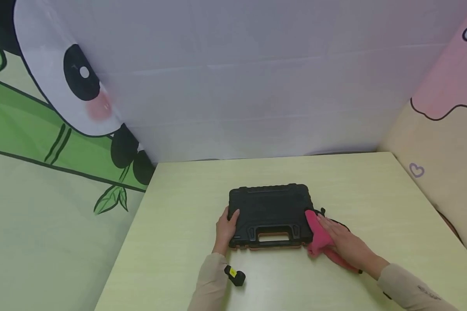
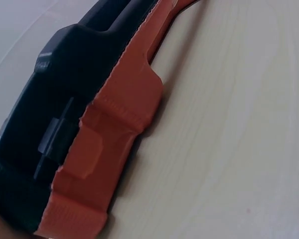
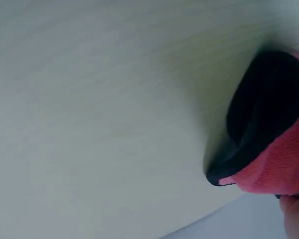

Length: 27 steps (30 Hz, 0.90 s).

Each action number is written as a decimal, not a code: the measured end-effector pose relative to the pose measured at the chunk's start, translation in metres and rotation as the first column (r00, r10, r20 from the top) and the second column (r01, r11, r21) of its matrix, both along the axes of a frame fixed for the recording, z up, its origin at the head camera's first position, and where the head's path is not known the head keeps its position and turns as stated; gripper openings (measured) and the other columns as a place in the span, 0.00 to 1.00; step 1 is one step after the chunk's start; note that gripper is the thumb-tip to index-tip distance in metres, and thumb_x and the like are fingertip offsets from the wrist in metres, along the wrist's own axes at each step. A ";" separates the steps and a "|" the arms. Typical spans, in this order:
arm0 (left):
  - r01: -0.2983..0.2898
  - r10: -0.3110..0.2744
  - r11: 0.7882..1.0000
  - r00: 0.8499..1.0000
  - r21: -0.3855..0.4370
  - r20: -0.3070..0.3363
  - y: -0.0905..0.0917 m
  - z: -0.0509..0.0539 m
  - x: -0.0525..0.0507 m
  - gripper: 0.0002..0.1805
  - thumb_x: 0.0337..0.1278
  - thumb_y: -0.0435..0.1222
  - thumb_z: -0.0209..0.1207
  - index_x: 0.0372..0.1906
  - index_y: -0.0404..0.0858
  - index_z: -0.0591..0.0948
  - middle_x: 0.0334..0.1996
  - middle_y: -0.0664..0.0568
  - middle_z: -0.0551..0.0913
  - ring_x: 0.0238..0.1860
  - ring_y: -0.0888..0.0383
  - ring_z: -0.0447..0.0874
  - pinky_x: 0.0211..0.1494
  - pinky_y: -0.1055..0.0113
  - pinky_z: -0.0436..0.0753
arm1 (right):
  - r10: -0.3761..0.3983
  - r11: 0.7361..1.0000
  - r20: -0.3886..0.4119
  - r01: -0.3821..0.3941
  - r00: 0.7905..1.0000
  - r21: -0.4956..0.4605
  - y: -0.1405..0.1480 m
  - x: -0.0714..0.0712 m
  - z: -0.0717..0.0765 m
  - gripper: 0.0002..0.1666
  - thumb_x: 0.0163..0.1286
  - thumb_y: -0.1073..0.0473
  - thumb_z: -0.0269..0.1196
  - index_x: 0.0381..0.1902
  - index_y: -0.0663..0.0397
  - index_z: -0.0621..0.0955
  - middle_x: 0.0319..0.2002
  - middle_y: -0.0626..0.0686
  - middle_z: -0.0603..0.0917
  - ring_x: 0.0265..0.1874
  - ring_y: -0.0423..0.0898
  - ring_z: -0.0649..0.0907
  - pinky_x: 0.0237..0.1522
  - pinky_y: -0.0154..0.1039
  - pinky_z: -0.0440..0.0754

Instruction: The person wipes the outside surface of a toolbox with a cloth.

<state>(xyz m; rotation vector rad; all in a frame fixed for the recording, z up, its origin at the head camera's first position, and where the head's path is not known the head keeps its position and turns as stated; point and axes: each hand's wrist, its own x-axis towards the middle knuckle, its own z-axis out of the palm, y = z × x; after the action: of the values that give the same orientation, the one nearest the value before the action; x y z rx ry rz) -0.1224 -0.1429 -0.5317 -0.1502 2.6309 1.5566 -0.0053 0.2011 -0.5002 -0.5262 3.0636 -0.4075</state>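
A black plastic tool case (image 1: 270,211) with a handle cut-out lies flat on the table. Its lower half shows orange (image 2: 97,154) in the left wrist view, below a black latch (image 2: 55,139). My left hand (image 1: 225,229) grips the left side of the case, thumb over its top edge. At the opposite side, my right hand (image 1: 348,244) holds a pink cloth (image 1: 320,235) with black edging against the case's right edge. In the right wrist view the cloth (image 3: 279,164) is bunched up and a fingertip touches its lower edge. The rest of that hand is out of that view.
The case rests on a pale wooden table (image 1: 171,242). A white wall (image 1: 257,95) stands behind it, with painted walls at both sides. A small black device with a yellow label (image 1: 235,275) sits at my left wrist.
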 end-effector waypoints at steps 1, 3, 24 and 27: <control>0.000 0.000 1.000 1.000 0.000 0.002 0.000 0.000 0.000 0.32 0.64 0.51 0.49 0.66 0.34 0.64 0.62 0.37 0.70 0.62 0.39 0.67 0.62 0.46 0.67 | -0.006 0.998 0.042 0.009 0.999 -0.055 0.002 -0.001 -0.001 0.47 0.62 0.49 0.60 0.73 0.41 0.48 0.70 0.51 0.59 0.65 0.53 0.65 0.57 0.50 0.72; -0.003 0.003 1.000 1.000 0.002 0.001 -0.001 0.000 0.000 0.32 0.64 0.50 0.49 0.66 0.34 0.64 0.62 0.37 0.70 0.63 0.40 0.67 0.62 0.47 0.67 | -0.017 0.982 0.137 0.042 0.990 -0.183 0.006 -0.005 -0.004 0.40 0.66 0.49 0.56 0.72 0.45 0.54 0.65 0.51 0.68 0.61 0.47 0.70 0.56 0.45 0.74; -0.016 0.016 1.000 1.000 0.022 -0.016 0.002 0.004 0.005 0.32 0.64 0.49 0.49 0.65 0.33 0.65 0.60 0.36 0.71 0.61 0.39 0.69 0.61 0.47 0.68 | -0.327 0.301 0.675 0.750 0.661 -0.589 -0.027 -0.047 0.029 0.50 0.68 0.31 0.25 0.64 0.72 0.56 0.52 0.63 0.65 0.54 0.51 0.65 0.56 0.39 0.66; -0.017 0.018 1.000 1.000 0.016 -0.025 0.002 0.005 0.004 0.31 0.64 0.49 0.49 0.65 0.33 0.65 0.60 0.36 0.72 0.61 0.39 0.69 0.61 0.47 0.69 | -0.395 0.365 0.622 0.737 0.676 -0.568 -0.039 -0.053 0.029 0.47 0.68 0.31 0.28 0.57 0.71 0.62 0.45 0.64 0.69 0.48 0.54 0.69 0.47 0.42 0.71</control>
<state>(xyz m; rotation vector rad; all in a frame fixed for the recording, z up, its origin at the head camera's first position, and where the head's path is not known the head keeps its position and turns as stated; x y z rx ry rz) -0.1183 -0.1410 -0.5265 -0.1541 2.6425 1.5944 -0.0583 0.1621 -0.4711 0.7014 2.3608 -1.7044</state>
